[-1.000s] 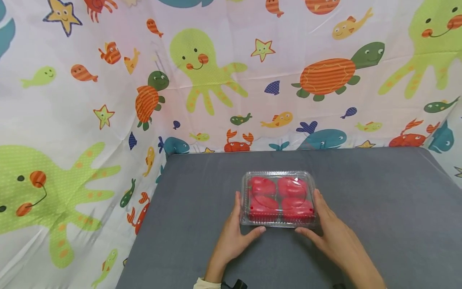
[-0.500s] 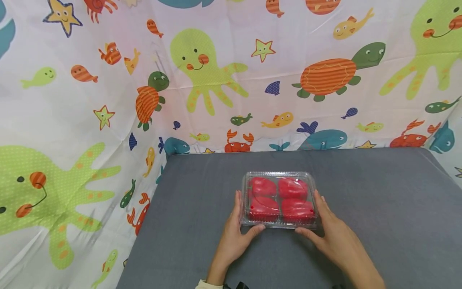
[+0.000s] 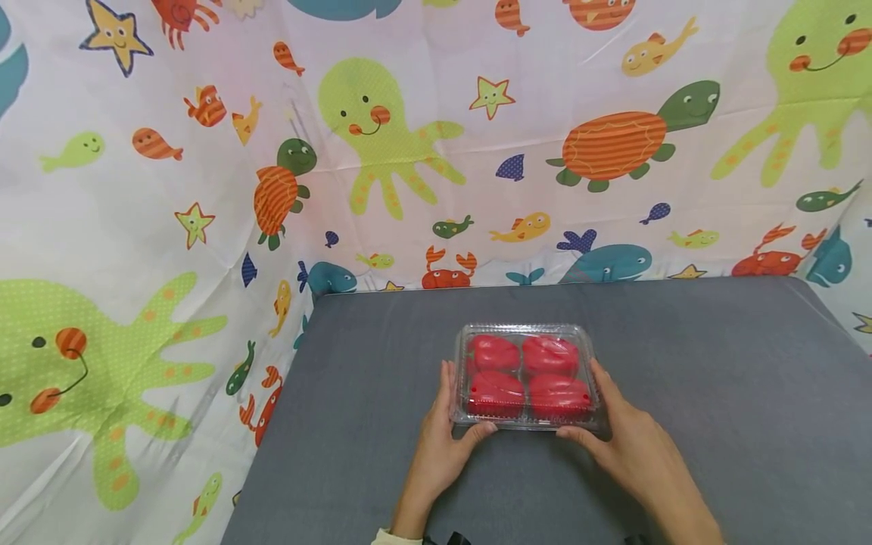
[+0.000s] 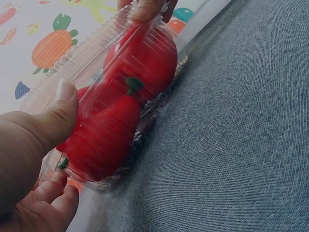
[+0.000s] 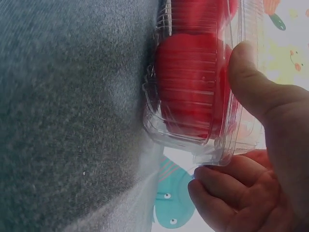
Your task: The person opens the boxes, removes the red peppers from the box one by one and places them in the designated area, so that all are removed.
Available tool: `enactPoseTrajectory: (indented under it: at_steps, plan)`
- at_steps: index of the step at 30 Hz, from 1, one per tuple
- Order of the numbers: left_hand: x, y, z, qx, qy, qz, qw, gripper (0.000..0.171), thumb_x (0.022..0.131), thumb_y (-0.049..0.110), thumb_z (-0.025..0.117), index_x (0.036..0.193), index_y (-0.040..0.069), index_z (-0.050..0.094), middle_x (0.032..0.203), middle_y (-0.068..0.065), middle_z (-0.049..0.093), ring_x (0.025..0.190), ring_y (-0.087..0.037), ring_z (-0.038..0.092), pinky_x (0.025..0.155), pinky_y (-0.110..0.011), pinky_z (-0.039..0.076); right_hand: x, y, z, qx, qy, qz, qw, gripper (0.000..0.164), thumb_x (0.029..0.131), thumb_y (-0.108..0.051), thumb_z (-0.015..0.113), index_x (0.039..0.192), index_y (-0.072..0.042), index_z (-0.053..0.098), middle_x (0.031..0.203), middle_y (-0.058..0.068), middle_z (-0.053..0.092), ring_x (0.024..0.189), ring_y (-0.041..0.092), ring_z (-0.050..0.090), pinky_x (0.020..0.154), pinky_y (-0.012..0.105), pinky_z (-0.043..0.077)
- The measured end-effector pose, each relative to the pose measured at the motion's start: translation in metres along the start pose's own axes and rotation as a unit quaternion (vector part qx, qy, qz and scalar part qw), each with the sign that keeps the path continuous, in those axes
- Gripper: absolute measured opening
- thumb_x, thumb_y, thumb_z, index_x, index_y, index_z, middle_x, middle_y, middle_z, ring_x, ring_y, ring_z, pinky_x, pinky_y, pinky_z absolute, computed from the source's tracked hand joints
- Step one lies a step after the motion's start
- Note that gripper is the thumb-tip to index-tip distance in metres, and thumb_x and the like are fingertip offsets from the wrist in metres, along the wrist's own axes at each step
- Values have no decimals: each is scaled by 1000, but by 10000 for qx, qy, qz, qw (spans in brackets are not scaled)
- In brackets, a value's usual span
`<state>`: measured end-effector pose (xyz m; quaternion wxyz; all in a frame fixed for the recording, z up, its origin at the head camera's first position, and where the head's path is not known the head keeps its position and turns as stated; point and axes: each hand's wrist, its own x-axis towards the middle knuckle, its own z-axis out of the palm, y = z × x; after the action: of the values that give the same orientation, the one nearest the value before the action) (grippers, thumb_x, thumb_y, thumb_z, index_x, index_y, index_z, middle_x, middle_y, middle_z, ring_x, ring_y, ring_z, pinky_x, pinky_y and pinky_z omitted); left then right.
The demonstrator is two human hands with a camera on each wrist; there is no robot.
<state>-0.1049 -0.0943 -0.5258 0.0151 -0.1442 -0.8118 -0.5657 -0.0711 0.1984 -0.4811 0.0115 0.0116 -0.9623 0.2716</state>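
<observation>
A clear plastic clamshell container (image 3: 523, 378) with a lid sits on the grey cloth near the middle of the head view. Inside are several red, rounded vegetables (image 4: 104, 130) with small green stems, which look like tomatoes or peppers. My left hand (image 3: 436, 446) grips the container's near left corner, thumb along the front edge and fingers at the left side. From the right, my right hand (image 3: 630, 446) holds the near right corner in the same way. In the right wrist view the thumb (image 5: 248, 79) lies at the lid's rim, with curled fingers around the container's end.
A grey cloth (image 3: 736, 393) covers the table. Behind it and along the left hangs a white curtain (image 3: 409, 235) printed with sea animals. Black wrist straps show at the bottom edge of the head view.
Glare on the lid has faded since the earliest frame. The hands keep their grip and the container stays in nearly the same place; the head view has shifted slightly.
</observation>
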Motion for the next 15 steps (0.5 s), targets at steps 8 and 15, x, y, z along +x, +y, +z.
enactPoseTrajectory:
  at_steps: [8,15]
  plan:
    - [1,-1,-1,53,-19,-32,10000,120,87,39,87,171,23,4,175,6,20,159,-21,28,127,-40,31,0,1,-1,73,150,25,9999,123,75,-64,89,168,-16,24,115,25,73,65,19,57,59,45,56]
    - [0,-2,-1,-265,-62,-77,9996,120,86,33,89,171,24,4,176,4,19,159,-21,27,122,-40,36,1,2,-1,104,226,-21,9997,119,75,-62,90,166,-16,29,131,28,68,65,17,58,59,42,56]
